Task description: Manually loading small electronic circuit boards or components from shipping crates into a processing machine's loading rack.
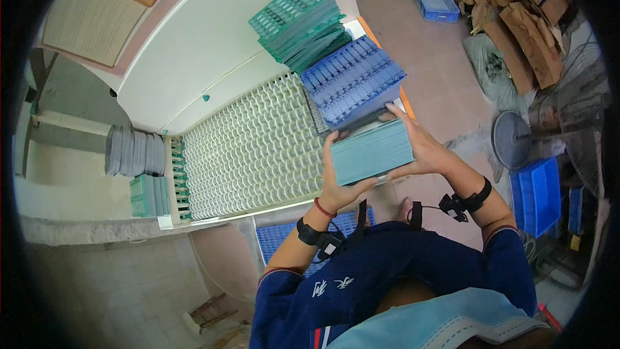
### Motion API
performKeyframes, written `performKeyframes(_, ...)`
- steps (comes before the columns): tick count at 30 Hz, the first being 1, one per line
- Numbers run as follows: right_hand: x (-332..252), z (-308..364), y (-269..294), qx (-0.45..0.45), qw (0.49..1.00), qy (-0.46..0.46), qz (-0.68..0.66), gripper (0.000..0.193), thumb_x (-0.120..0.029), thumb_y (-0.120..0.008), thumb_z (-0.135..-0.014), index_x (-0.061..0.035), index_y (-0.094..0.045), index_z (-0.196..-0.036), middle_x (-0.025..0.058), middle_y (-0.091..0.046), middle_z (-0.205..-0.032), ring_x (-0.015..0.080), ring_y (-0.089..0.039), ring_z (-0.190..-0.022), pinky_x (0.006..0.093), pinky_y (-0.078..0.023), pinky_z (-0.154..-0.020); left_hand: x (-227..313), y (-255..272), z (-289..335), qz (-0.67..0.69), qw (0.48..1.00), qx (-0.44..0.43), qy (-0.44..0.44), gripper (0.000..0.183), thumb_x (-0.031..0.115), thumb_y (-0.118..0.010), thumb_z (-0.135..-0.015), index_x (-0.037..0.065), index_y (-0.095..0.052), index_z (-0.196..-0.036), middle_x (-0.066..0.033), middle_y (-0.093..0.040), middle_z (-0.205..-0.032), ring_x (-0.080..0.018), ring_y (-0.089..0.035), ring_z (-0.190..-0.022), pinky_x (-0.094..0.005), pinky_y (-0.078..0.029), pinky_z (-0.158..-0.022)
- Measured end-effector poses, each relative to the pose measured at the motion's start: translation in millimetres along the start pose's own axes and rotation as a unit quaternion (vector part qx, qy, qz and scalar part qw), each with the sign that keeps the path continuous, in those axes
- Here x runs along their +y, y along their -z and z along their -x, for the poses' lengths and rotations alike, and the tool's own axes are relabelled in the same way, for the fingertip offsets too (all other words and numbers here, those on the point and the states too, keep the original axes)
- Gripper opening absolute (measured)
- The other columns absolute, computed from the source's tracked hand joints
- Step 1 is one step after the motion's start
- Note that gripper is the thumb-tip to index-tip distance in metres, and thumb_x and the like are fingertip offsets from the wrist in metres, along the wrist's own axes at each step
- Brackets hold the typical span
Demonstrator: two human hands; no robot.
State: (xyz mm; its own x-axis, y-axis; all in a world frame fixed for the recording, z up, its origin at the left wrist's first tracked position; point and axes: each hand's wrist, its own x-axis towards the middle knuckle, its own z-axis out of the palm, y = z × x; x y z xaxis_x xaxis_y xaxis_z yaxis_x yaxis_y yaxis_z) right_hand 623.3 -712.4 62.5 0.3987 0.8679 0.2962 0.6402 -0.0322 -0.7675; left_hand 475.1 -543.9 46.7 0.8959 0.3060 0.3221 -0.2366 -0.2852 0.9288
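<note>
A neat block of thin pale teal boards (372, 150) is held in front of me, its broad side facing up. My left hand (343, 181) grips its left end, thumb along the lower edge. On the other end my right hand (420, 147) is closed, its fingers at the upper corner and its thumb below. Just beyond the block is a tall stack of blue circuit board panels (352, 81), close to my right fingers. Behind that stands a leaning pile of green circuit board panels (300, 22).
A bed of white rollers (252, 148) stretches left from the stacks. Grey boards (134, 150) and green racks (148, 195) stand at its far left end. Blue crates (536, 195) are on the floor at right, near a round fan base (510, 139) and torn cardboard (533, 45).
</note>
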Motion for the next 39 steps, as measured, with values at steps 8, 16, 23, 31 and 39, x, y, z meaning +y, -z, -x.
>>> performKeyframes(8,-12.7,17.9,-1.2,-0.039,0.995,-0.087,-0.007,0.087,-0.036,-0.083,-0.055,-0.0001,-0.034,-0.118,0.0230,-0.050,-0.114,0.0339,-0.053,-0.103,0.0363,-0.042,-0.088,15.7,18.0,2.4,-0.207,0.972,-0.057,-0.092,0.081,0.033,-0.082,-0.058,-0.002,-0.040,-0.117,-0.0156,-0.054,-0.100,-0.0273,-0.056,-0.094,-0.0367,-0.044,-0.083)
performKeyframes(16,-116.1,-79.5,96.5,-0.014,0.961,-0.123,-0.246,0.081,-0.034,-0.080,-0.063,0.0028,-0.042,-0.124,0.0139,-0.056,-0.111,0.0235,-0.054,-0.104,0.0364,-0.043,-0.089,167.0,66.0,-105.4,-0.013,0.984,-0.131,0.120,0.063,0.034,-0.076,-0.068,-0.002,-0.051,-0.112,-0.0107,-0.060,-0.102,-0.0182,-0.058,-0.095,-0.0319,-0.046,-0.083)
performKeyframes(23,-84.9,-232.0,154.8,-0.083,0.953,-0.147,-0.250,0.070,-0.058,-0.066,-0.066,-0.0067,-0.054,-0.113,0.0093,-0.060,-0.098,0.0177,-0.057,-0.088,0.0300,-0.044,-0.059,181.4,114.0,-226.0,-0.049,0.974,-0.017,0.220,0.069,0.060,-0.050,-0.081,0.004,-0.050,-0.120,-0.0109,-0.052,-0.119,-0.0238,-0.045,-0.113,-0.0427,-0.035,-0.094)
performKeyframes(31,-68.8,-288.1,148.6,-0.179,0.931,-0.248,-0.200,0.076,-0.066,-0.059,-0.066,-0.0171,-0.046,-0.123,0.0102,-0.052,-0.119,0.0276,-0.051,-0.103,0.0506,-0.043,-0.071,122.6,128.7,-252.5,-0.058,0.966,0.022,0.250,0.084,0.065,-0.042,-0.080,0.005,-0.028,-0.137,-0.0179,-0.019,-0.144,-0.0364,-0.010,-0.134,-0.0539,-0.011,-0.103)
performKeyframes(39,-68.1,-322.9,162.3,-0.100,0.912,-0.304,0.255,0.103,-0.082,-0.041,-0.064,0.0024,-0.046,-0.123,0.0251,-0.052,-0.115,0.0378,-0.059,-0.093,0.0491,-0.051,-0.069,111.0,110.1,-255.8,0.183,0.964,0.057,0.182,0.057,0.047,-0.049,-0.086,0.008,-0.041,-0.126,-0.0159,-0.040,-0.128,-0.0325,-0.032,-0.121,-0.0553,-0.025,-0.098)
